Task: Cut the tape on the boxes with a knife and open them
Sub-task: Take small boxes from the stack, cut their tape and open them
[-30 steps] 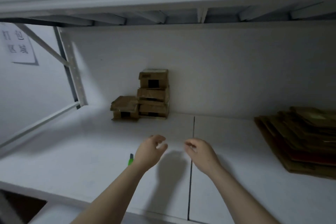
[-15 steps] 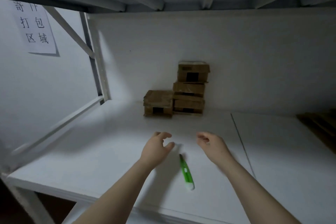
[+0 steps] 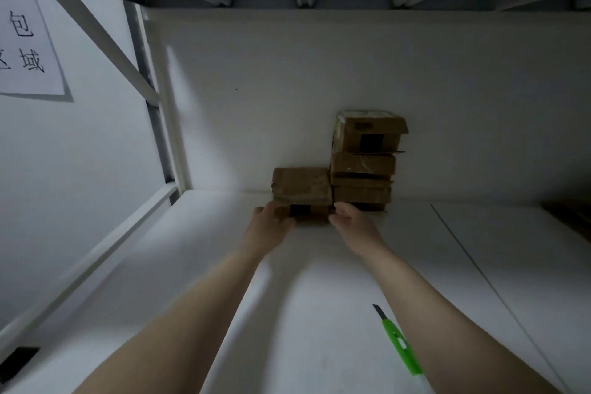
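Observation:
A small brown cardboard box (image 3: 302, 187) with a strip of black tape on its front stands at the back of the white shelf (image 3: 198, 265). My left hand (image 3: 271, 223) grips its left front corner. My right hand (image 3: 351, 220) holds its right front corner, with fingers in the gap beside a stack of three similar boxes (image 3: 363, 169). A green utility knife (image 3: 399, 342) with its blade out lies on the shelf near the front, partly under my right forearm.
The back wall stands right behind the boxes. A metal post and a diagonal brace (image 3: 153, 105) close off the left end. Flattened cardboard (image 3: 572, 214) shows at the right edge. A paper sign (image 3: 22, 41) hangs at the left, and an upper shelf is overhead.
Both arms have reached forward from mid-shelf to the single low box and taken hold of it. The view has shifted closer and left, and the knife now lies behind my hands.

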